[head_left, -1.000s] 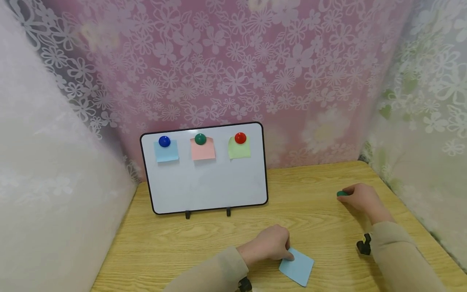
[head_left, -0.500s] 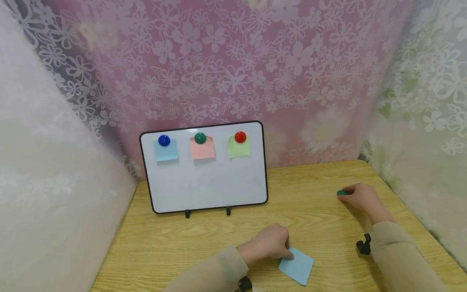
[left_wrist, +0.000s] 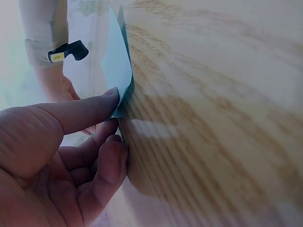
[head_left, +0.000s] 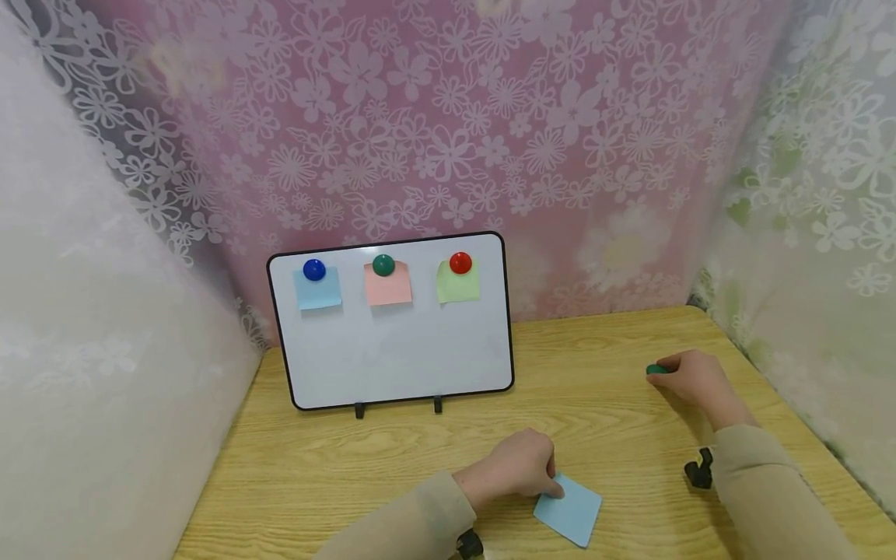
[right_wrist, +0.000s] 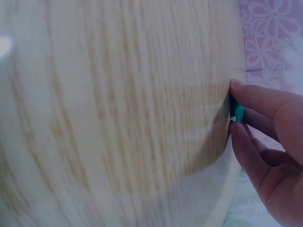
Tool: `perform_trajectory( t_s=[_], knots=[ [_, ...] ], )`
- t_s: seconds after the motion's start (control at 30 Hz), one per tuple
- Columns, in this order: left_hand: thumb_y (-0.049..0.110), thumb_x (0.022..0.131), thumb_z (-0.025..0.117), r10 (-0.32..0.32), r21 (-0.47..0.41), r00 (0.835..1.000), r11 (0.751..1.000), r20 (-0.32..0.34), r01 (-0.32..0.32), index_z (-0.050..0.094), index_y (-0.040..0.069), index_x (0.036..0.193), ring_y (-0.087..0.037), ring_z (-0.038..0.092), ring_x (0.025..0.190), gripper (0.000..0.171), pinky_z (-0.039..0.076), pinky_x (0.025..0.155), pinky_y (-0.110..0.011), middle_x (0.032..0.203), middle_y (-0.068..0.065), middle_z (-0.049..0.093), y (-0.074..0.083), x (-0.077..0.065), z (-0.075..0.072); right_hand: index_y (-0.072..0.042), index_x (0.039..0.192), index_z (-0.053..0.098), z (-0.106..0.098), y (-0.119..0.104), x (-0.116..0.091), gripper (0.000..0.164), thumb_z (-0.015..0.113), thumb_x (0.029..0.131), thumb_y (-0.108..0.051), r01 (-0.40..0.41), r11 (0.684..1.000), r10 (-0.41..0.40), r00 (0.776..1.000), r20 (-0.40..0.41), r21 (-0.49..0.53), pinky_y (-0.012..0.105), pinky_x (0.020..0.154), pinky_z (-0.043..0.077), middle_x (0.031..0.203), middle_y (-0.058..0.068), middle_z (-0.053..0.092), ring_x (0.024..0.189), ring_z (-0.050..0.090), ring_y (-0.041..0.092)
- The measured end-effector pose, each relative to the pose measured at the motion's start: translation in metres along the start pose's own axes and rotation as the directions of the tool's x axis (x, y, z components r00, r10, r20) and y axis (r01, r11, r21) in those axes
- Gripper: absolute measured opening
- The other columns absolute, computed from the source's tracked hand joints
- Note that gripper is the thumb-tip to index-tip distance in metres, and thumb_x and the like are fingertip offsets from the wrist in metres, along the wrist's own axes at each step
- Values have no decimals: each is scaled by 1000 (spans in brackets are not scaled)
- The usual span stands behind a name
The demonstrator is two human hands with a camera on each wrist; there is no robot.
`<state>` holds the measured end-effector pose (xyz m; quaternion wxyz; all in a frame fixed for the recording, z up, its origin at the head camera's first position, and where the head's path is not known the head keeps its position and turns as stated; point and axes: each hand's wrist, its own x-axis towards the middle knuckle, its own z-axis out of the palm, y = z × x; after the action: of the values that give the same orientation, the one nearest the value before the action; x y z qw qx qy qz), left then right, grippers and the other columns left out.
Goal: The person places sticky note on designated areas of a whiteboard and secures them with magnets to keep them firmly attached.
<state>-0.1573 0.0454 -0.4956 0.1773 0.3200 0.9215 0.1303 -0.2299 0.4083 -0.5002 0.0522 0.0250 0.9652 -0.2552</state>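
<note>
Near the front of the table, my left hand (head_left: 521, 464) pinches a corner of a light blue sticky note (head_left: 570, 512) between thumb and fingers. In the left wrist view the blue note (left_wrist: 117, 56) stands edge-on close over the wood, with the thumb on its near corner. Farther right, my right hand (head_left: 693, 381) grips a round green magnet (head_left: 656, 370) at the table surface. The right wrist view shows that green magnet (right_wrist: 238, 111) between thumb and fingertips, partly covered by them.
A whiteboard (head_left: 399, 358) on black feet stands at the back left. Along its top, a blue magnet (head_left: 314, 270), a green magnet (head_left: 383, 265) and a red magnet (head_left: 460, 263) hold blue, pink and green notes. Floral curtains (head_left: 448, 140) enclose the wooden table (head_left: 315, 474).
</note>
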Motion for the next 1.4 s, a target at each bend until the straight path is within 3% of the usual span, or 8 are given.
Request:
perform_trajectory(
  t_s=[0.27, 0.57, 0.9, 1.1, 1.27, 1.4],
  knots=[
    [37, 88, 91, 2, -9, 1000, 1000, -6, -3, 77, 22, 78, -1, 53, 62, 24, 44, 57, -17, 71, 16, 62, -2, -1, 1, 17, 129, 65, 2, -2, 2, 55, 74, 102, -29, 44, 999, -45, 999, -21, -19, 66, 89, 54, 123, 37, 67, 111, 62, 59],
    [32, 88, 91, 29, -12, 999, 999, -44, -29, 79, 22, 78, 0, 52, 62, 19, 44, 57, -15, 72, 17, 64, 0, -4, -1, 20, 135, 59, 2, 2, 2, 63, 72, 103, -33, 23, 999, -25, 999, -37, -32, 66, 88, 54, 126, 40, 64, 111, 61, 59],
    [25, 92, 88, 17, -195, 998, 980, -67, -29, 73, 20, 72, -3, 50, 58, 25, 44, 55, -16, 66, 14, 59, -16, -2, 7, 17, 139, 58, 8, -4, 5, 67, 68, 105, -40, 14, 999, -12, 999, -49, 40, 62, 87, 55, 128, 38, 64, 111, 63, 55],
    [21, 91, 89, -12, -371, 999, 929, -53, -9, 72, 17, 74, -5, 51, 56, 24, 45, 52, -18, 67, 11, 61, -26, -4, 4, 14, 139, 60, 16, -8, 8, 67, 68, 105, -43, 34, 998, -29, 997, -76, 58, 61, 87, 55, 128, 36, 65, 110, 64, 52],
    [18, 90, 90, -45, -529, 998, 848, -36, 19, 73, 13, 79, -7, 59, 56, 21, 49, 52, -21, 72, 8, 64, -35, -7, -1, 12, 141, 61, 21, -17, 7, 67, 68, 106, -44, 56, 995, -49, 995, -91, 78, 61, 88, 55, 128, 34, 66, 112, 64, 51],
    [16, 91, 88, -60, -645, 998, 764, -29, 27, 72, 13, 81, -11, 61, 55, 20, 49, 51, -23, 72, 3, 66, -45, -7, -5, 10, 142, 60, 23, -28, 5, 65, 67, 107, -44, 83, 991, -73, 993, -97, 108, 61, 88, 56, 129, 33, 66, 113, 64, 50]
  ],
)
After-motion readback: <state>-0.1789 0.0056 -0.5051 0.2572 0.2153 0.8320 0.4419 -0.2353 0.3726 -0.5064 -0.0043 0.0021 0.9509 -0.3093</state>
